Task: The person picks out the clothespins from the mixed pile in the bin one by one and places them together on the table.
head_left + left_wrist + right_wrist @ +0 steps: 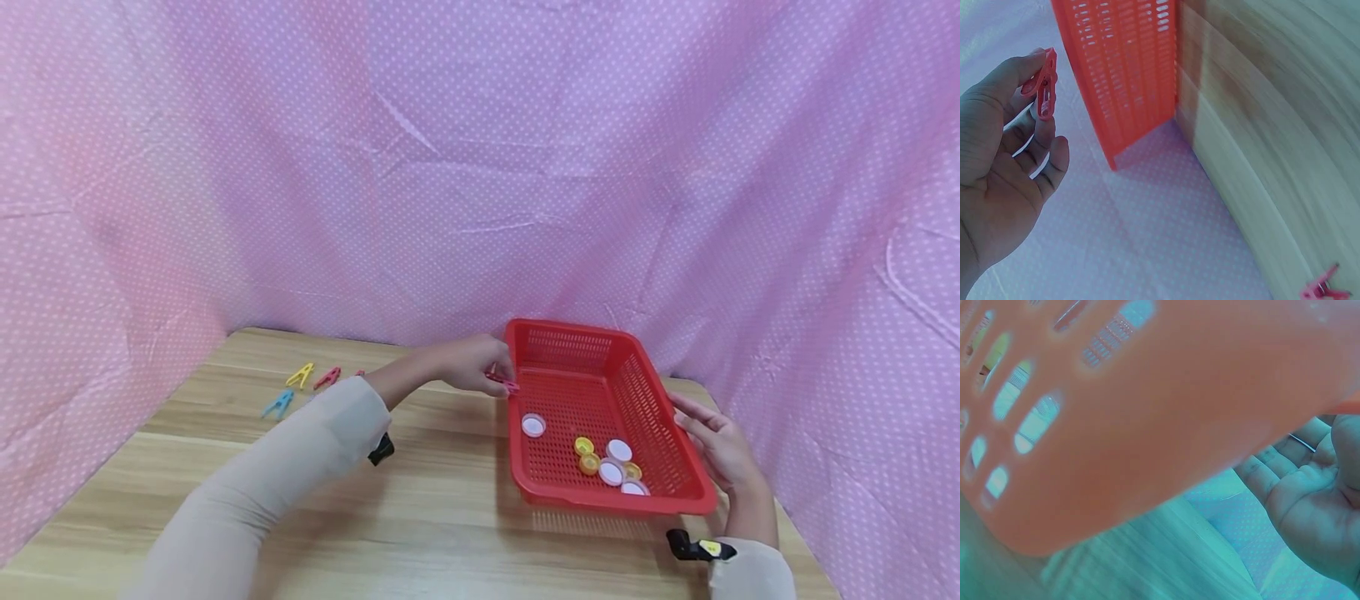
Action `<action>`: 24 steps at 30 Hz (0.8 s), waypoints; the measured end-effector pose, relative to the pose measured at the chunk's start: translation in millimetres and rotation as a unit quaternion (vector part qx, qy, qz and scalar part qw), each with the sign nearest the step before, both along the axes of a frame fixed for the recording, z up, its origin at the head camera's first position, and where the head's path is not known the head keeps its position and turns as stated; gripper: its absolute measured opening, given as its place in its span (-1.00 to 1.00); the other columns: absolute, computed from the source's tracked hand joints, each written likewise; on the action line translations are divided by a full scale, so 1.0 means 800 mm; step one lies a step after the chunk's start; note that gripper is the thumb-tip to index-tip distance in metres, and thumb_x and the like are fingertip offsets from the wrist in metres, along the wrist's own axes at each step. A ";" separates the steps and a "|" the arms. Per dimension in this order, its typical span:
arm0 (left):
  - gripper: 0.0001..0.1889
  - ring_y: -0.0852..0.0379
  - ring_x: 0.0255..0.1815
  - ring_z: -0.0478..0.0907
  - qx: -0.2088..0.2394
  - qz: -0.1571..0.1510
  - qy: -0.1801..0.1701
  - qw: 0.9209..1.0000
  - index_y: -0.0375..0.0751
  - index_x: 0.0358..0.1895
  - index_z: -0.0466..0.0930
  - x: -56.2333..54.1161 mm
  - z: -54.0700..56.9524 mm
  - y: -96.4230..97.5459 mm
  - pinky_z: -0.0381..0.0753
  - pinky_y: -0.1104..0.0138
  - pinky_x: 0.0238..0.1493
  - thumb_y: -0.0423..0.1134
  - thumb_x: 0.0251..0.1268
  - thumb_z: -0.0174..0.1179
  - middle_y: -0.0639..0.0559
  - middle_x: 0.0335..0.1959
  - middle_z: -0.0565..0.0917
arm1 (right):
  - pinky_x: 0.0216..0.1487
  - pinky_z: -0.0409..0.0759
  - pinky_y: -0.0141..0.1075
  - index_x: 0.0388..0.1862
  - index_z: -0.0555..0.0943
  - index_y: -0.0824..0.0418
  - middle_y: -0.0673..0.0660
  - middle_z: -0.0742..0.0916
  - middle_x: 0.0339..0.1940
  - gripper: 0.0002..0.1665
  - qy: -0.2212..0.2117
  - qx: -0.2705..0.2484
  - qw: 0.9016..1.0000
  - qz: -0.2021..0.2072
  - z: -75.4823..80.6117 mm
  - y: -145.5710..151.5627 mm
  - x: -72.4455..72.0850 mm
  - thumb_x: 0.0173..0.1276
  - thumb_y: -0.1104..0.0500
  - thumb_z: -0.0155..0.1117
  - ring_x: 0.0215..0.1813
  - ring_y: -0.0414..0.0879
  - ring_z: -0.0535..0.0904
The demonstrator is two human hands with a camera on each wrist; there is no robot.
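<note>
My left hand [474,364] pinches a red clothespin [1047,87] between thumb and fingers, close to the left rim of a red plastic basket [570,498]. In the left wrist view the clothespin stays a little apart from the basket's slotted side wall. On the basket's right side, my right hand [716,442] grips the rim, and the right wrist view shows its fingers [1260,478] partly hidden behind the basket wall. Inside the basket lie several round caps: white ones such as the lone cap [533,426] at left, plus yellow and amber caps [588,463] near the front.
Toward the table's back left lie a yellow clothespin [301,375], a red clothespin [327,377] and a blue clothespin [278,404]. Another red clothespin is partly hidden by the left arm. Pink dotted cloth [480,192] hangs behind and beside the wooden table [420,508].
</note>
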State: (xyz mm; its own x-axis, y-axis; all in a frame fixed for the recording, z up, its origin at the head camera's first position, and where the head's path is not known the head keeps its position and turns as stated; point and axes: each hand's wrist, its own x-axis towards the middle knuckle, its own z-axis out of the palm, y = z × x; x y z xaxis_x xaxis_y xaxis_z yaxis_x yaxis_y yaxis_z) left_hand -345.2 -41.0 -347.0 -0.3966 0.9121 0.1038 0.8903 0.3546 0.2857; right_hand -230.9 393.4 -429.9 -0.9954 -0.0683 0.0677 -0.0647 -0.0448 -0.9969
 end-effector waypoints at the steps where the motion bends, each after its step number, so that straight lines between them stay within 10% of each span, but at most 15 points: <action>1: -0.90 0.29 -0.33 0.51 0.001 -0.003 0.003 1.000 -0.09 -0.21 0.81 0.001 -0.001 -0.005 0.52 0.42 -0.27 -0.18 0.31 0.39 0.17 -0.36 0.64 | -0.10 0.73 -0.22 0.42 0.56 0.08 -0.07 0.79 0.02 -0.54 0.000 0.001 1.000 0.001 -0.001 0.000 0.000 0.60 0.27 0.13 -0.06 -0.12 0.78; 13: -0.93 0.29 -0.34 0.47 0.016 0.006 0.014 1.000 -0.04 -0.24 0.80 0.015 -0.012 -0.064 0.50 0.38 -0.24 -0.18 0.33 0.37 0.22 -0.40 0.60 | -0.10 0.73 -0.24 0.39 0.59 0.10 -0.07 0.79 0.02 -0.54 0.017 -0.003 1.000 0.018 0.000 0.001 -0.002 0.60 0.32 0.08 -0.06 -0.13 0.77; 24: -0.85 0.29 -0.27 0.47 0.030 0.086 0.013 0.996 0.00 -0.16 0.80 0.029 -0.030 -0.122 0.52 0.34 -0.20 -0.06 0.36 0.38 0.28 -0.33 0.58 | -0.09 0.73 -0.22 0.40 0.57 0.12 -0.04 0.78 0.05 -0.54 0.017 -0.010 0.999 0.027 -0.002 0.005 -0.003 0.60 0.32 0.09 -0.03 -0.11 0.77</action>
State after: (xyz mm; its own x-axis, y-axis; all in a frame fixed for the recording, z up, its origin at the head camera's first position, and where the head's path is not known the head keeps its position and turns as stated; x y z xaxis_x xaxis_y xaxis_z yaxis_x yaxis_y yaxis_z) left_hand -322.0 -138.5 -371.3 -0.5432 0.8226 0.1678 0.8250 0.4859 0.2887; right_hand -233.3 397.3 -431.9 -0.9873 -0.1206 0.1029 -0.0952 -0.0685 -0.9931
